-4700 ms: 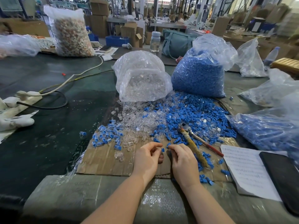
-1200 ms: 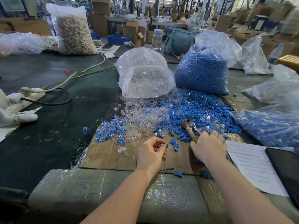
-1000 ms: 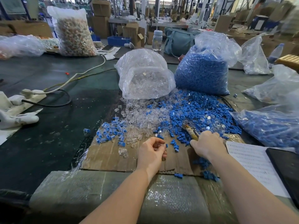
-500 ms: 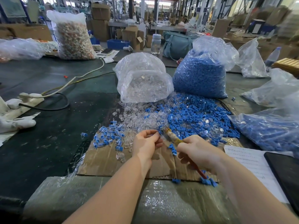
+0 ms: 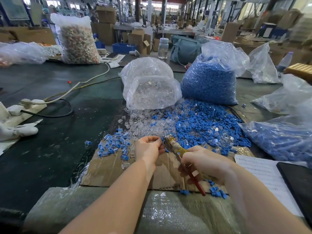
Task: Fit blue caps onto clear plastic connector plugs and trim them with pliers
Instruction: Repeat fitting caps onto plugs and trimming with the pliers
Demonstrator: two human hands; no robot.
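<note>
Two hands meeting: left hand [image 5: 148, 147] pinching small blue-capped clear plug [image 5: 162, 140], right hand [image 5: 205, 163] gripping tape-wrapped red-handled pliers [image 5: 175, 147], nose touching plug's right side.

Dark table [image 5: 55, 149]: cardboard sheet [image 5: 109, 168], bags, probably cables.

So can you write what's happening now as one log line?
step: trimming | left hand: pinches capped plug | right hand: grips pliers | pliers tip: at plug | surface: cardboard

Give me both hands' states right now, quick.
Left hand: pinching a small capped plug at its fingertips, against the pliers' head.
Right hand: gripping the pliers by their handles.
</note>
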